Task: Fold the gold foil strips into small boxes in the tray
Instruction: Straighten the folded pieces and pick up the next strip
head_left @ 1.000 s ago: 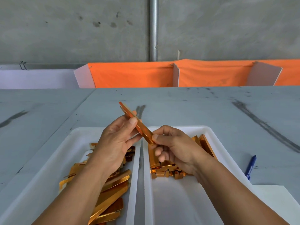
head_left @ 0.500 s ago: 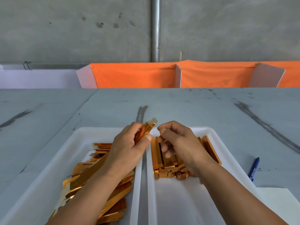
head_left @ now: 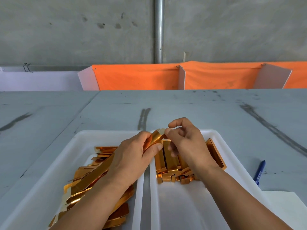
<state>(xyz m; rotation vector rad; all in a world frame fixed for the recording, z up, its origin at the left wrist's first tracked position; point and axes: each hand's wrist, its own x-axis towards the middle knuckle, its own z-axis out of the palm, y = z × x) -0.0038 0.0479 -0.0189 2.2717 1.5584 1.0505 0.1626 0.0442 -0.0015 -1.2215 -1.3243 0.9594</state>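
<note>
left hand [head_left: 132, 153] grips foil strip [head_left: 154, 138], thumb over it | right hand [head_left: 186, 143] pinches its top end | strip held between both hands | flat strips [head_left: 86, 173] under left forearm, left tray [head_left: 54, 163] | folded boxes [head_left: 167, 161] under right hand, right tray [head_left: 182, 209]

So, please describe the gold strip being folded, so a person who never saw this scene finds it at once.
Two white trays sit side by side on the grey table. Near the gap between them, the left hand grips one gold strip and the right hand pinches its far end. Unlike the loose strips in the left tray and boxes in the right, it is lifted and curled.
</note>
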